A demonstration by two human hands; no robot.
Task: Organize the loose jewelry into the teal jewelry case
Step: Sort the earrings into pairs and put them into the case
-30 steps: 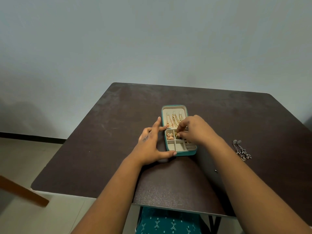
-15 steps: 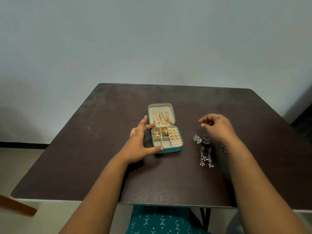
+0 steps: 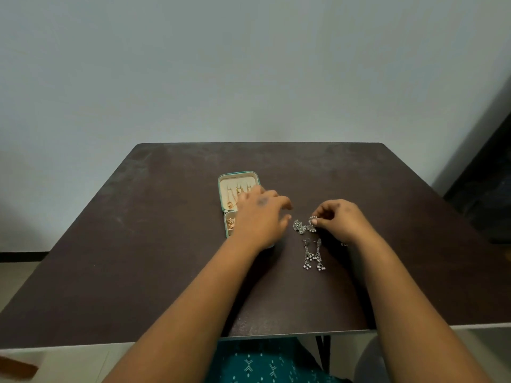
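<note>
The open teal jewelry case (image 3: 224, 189) lies left of the table's middle, with gold pieces in its cream lid and tray. My left hand (image 3: 260, 217) reaches across the case with fingers extended, hiding most of the tray. To its right my right hand (image 3: 338, 221) pinches a round silver earring (image 3: 312, 225) on the table. A matching silver earring (image 3: 299, 226) lies just left of it, between my hands. A pair of long silver drop earrings (image 3: 313, 255) lies nearer me.
The dark brown table (image 3: 166, 258) stands against a pale wall. A small silver piece (image 3: 344, 244) peeks out beside my right wrist. A dark doorway or panel sits at the far right. My teal patterned clothing shows below the table's near edge.
My right hand dropped from above the table onto the round silver earring. My left hand left the case's left side and swung right across it, toward the earrings.
</note>
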